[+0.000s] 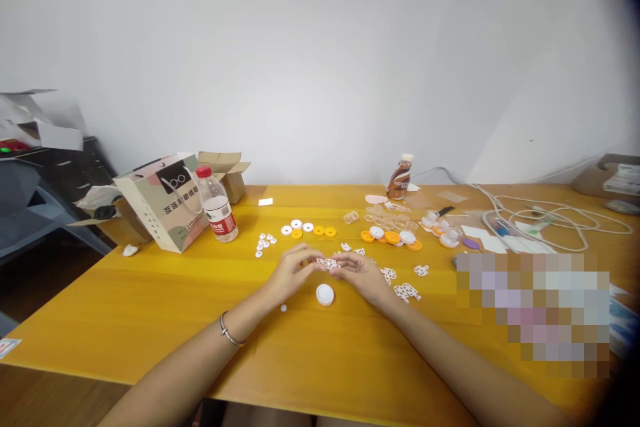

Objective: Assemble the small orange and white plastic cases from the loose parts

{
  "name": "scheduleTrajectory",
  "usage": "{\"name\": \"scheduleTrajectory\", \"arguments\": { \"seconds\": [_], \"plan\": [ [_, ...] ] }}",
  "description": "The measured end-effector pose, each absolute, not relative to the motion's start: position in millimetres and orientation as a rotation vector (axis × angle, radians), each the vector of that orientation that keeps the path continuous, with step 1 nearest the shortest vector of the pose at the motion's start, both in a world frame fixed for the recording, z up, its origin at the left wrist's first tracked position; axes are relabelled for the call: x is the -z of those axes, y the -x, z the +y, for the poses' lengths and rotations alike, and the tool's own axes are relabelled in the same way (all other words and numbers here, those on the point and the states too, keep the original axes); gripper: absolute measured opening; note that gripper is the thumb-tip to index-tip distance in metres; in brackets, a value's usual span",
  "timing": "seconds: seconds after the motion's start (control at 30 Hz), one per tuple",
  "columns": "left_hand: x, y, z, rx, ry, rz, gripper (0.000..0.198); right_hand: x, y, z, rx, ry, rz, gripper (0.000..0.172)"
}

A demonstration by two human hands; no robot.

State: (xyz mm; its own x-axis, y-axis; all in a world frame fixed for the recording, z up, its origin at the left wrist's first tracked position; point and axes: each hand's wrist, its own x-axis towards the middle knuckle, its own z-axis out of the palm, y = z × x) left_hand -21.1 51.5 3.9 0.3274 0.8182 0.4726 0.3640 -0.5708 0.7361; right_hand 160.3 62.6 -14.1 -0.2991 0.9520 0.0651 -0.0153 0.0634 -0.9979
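Note:
Both of my hands meet over the middle of the table. My left hand (295, 272) pinches the left end of a small white perforated plastic piece (330, 264). The fingers of my right hand (359, 273) are closed on the same piece from the other side. Just below lies a round white cap-like disc (325, 294), flat on the table and touched by neither hand. A tiny white dot-like part (283, 307) rests beside my left wrist. More white perforated pieces (407, 291) are scattered to the right of my right hand.
Several white and yellow rings (297, 234) and small white parts (259, 245) lie behind. Orange and white discs (393, 237) and clear cups (385, 217) sit behind right. A water bottle (218, 207), paper bag (170, 207), brown bottle (400, 177) and white cables (530, 213) surround them.

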Motion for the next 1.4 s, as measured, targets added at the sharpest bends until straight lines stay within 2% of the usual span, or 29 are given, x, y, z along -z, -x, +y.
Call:
{"name": "scheduleTrajectory", "arguments": {
  "seconds": [0.27, 0.47, 0.73, 1.07, 1.3, 1.4],
  "plan": [
    [-6, 15, 44, -1.261, -2.214, 0.965, 0.017, 7, -160, 55, -1.529, 0.916, -1.374, 0.031],
    [1, 13, 49, -1.311, -2.210, 1.037, 0.018, 8, -161, 57, -1.479, 0.900, -1.430, 0.029],
    [1, 17, 49, -1.227, -2.345, 1.028, 0.016, 7, -163, 57, -1.505, 0.822, -1.474, 0.022],
    [0, 16, 47, -1.139, -2.353, 1.066, 0.017, 4, -162, 54, -1.474, 0.872, -1.463, 0.023],
    [3, 7, 44, -1.210, -1.945, 1.035, 0.026, 5, -159, 55, -1.440, 0.914, -1.394, 0.026],
    [-2, 8, 46, -1.189, -1.845, 1.048, 0.024, 3, -160, 54, -1.394, 0.906, -1.479, 0.027]
  ]
}}
